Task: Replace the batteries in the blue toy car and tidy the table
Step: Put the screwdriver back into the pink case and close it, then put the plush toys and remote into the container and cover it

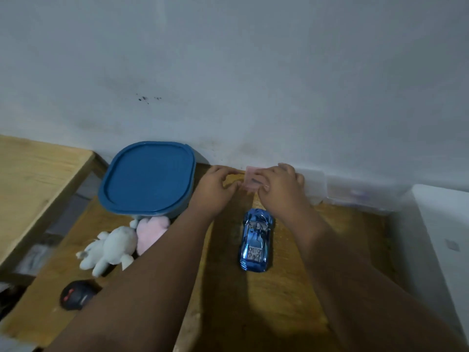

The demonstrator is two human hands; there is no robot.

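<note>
Both my left hand (215, 185) and right hand (279, 185) pinch a small pink packet (251, 180) at upper centre, while the blue toy car (256, 241) lies just below my right hand, its long axis running up-down the frame.

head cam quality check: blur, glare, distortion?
Head view: dim, bluish cast; wide-angle bends the table edge; both hands and the pink item are soft; blue toy car shows specular glints; forearm shadows fall across the wood.
</note>
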